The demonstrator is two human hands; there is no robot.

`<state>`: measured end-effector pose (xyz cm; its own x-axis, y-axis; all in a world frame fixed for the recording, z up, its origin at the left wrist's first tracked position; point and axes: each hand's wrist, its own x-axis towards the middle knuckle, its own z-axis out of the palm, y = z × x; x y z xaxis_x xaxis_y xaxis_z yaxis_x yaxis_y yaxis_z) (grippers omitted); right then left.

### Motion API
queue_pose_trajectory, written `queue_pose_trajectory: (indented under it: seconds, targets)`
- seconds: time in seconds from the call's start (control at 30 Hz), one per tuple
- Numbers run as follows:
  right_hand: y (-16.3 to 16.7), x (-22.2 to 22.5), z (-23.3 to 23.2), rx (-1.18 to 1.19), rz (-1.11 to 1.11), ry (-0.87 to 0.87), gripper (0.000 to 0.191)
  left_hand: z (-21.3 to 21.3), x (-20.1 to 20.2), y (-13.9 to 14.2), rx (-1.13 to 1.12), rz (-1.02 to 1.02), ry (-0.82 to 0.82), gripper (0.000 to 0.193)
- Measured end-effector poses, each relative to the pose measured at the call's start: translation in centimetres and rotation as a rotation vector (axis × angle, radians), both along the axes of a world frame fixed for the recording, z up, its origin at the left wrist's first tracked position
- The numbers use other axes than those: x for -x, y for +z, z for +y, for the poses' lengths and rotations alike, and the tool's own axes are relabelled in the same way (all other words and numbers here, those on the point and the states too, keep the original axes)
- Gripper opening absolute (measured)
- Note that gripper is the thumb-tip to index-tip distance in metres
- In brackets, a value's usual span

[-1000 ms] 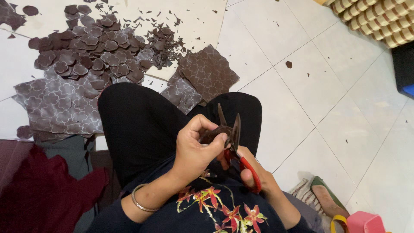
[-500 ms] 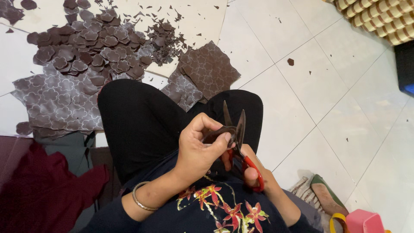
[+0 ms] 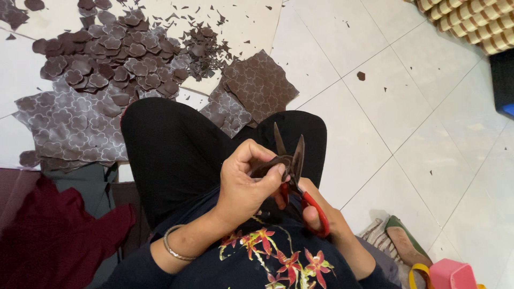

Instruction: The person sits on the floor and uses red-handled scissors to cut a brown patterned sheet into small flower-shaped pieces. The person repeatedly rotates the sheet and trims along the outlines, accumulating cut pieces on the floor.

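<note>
Left hand [image 3: 247,184] pinches a brown cutout [image 3: 270,165]; right hand [image 3: 313,211], seemingly gripping red scissors [image 3: 293,176], blades apart at twelve o'clock; mid-trim; next, close them along the edge.

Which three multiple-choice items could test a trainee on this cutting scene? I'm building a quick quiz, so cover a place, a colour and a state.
1. Where does the pile of cut brown pieces lie?
A. On the tiled floor, beyond the knees
B. In the pink box
C. On the dark red cloth

2. What colour are the handles of the scissors?
A. Blue
B. Red
C. Yellow

3. How do the scissor blades stand?
A. Shut flat
B. Hidden inside the hand
C. Apart, tips pointing up

Answers:
1. A, the pieces spread over the floor past the black trousers.
2. B, a red loop shows at the right hand.
3. C, the blades open above the small brown piece pinched by the left hand.
</note>
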<state>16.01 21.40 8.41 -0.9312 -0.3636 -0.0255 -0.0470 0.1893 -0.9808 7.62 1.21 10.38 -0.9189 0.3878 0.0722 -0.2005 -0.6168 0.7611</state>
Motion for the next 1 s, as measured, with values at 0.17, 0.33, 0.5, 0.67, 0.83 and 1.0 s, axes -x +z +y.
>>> queue_pose_trajectory:
  seconds: [0.17,0.33,0.5,0.67,0.83,1.0]
  targets:
    - [0.9,1.8,-0.5,-0.134,-0.050,0.033,0.112,-0.3,0.2,0.5,0.055,-0.009,0.009,0.016]
    - [2.4,2.6,-1.8,-0.163,-0.055,-0.009,0.117,-0.2,0.1,0.7,-0.016,-0.092,-0.014,0.015]
    - [3.4,2.0,-2.3,-0.089,-0.101,-0.055,0.118,0.0,0.1,0.6,-0.043,-0.078,-0.009,0.016]
    - [3.0,2.0,-1.8,-0.109,-0.114,-0.046,0.119,0.1,0.0,0.3,-0.107,-0.061,-0.023,0.016]
    - [2.8,1.6,-1.5,-0.133,-0.090,-0.045,0.114,0.2,-0.3,0.0,-0.084,-0.007,0.009,0.017]
    - [3.6,2.1,-1.5,-0.190,-0.065,-0.021,0.119,0.0,0.0,0.3,-0.101,-0.011,0.024,0.018]
